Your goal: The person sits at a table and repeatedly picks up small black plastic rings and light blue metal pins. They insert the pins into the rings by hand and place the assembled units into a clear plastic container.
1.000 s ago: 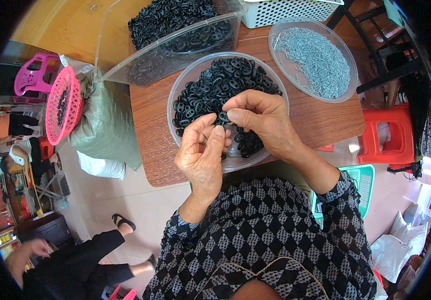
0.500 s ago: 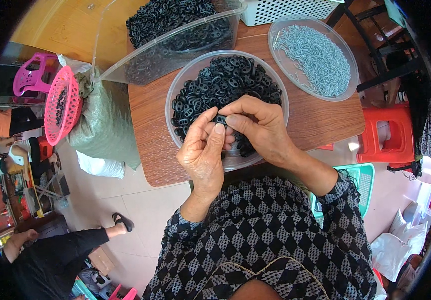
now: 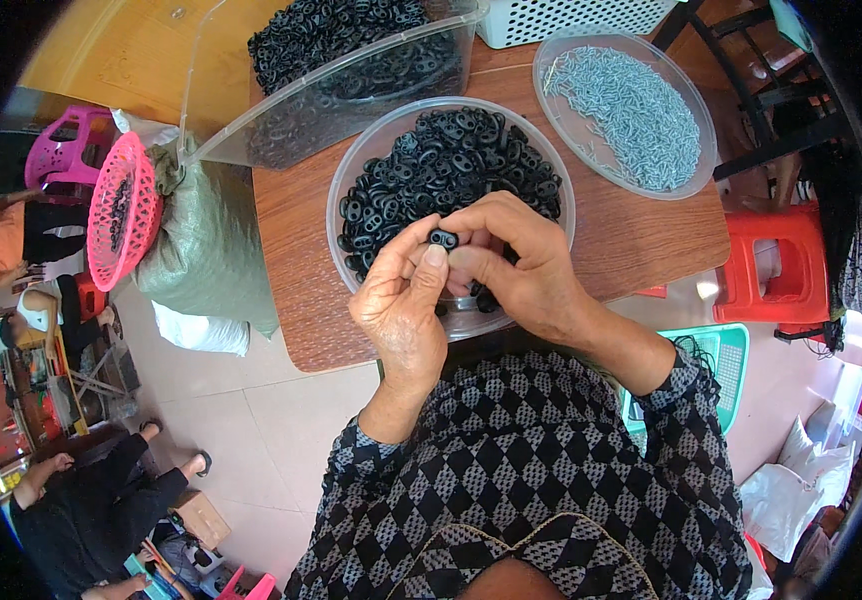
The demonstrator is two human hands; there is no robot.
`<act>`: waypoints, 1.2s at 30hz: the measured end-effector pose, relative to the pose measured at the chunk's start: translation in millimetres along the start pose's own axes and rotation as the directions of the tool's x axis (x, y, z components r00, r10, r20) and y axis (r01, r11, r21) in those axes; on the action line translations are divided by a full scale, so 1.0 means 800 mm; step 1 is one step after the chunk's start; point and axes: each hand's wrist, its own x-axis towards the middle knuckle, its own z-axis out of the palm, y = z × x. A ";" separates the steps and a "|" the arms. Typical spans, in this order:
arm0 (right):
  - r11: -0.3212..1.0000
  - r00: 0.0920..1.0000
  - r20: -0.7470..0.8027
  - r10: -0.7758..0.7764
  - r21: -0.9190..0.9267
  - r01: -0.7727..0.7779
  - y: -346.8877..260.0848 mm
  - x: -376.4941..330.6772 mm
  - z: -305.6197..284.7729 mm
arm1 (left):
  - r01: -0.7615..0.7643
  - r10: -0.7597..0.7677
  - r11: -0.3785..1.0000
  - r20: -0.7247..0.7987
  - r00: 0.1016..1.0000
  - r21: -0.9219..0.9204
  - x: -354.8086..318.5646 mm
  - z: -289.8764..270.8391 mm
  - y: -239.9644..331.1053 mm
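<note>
Over a small wooden table (image 3: 641, 240) we work above a clear bowl (image 3: 346, 190) heaped with black rings. Our left hand (image 3: 399, 305) and right hand (image 3: 521, 270) meet, fingertips closed together on one small black piece (image 3: 442, 238). Beyond the right hand sits a bowl of grey pins (image 3: 626, 110).

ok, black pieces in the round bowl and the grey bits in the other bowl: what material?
Black pieces: likely moulded plastic or rubber, matte with faint sheen, identical oval shapes with holes. Grey bits: probably metal, pale silvery glint, thin short pins. Both bowls look like clear plastic.

Black rings (image 3: 451, 165), pink basket (image 3: 123, 210), red stool (image 3: 776, 265)
</note>
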 end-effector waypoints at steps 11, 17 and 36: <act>0.969 0.973 -0.070 -0.219 -0.133 0.208 0.006 -0.003 0.006 | 0.041 -0.042 0.998 -0.016 0.999 -0.049 -0.001 0.002 0.010; 0.960 0.961 -0.095 -0.259 -0.135 0.245 0.009 -0.005 0.005 | -0.041 0.041 0.999 0.012 0.999 0.026 -0.005 0.003 0.011; 0.947 0.956 -0.073 -0.286 -0.177 0.270 0.001 -0.001 0.001 | -0.143 0.142 0.989 0.027 0.990 0.038 -0.002 0.004 0.010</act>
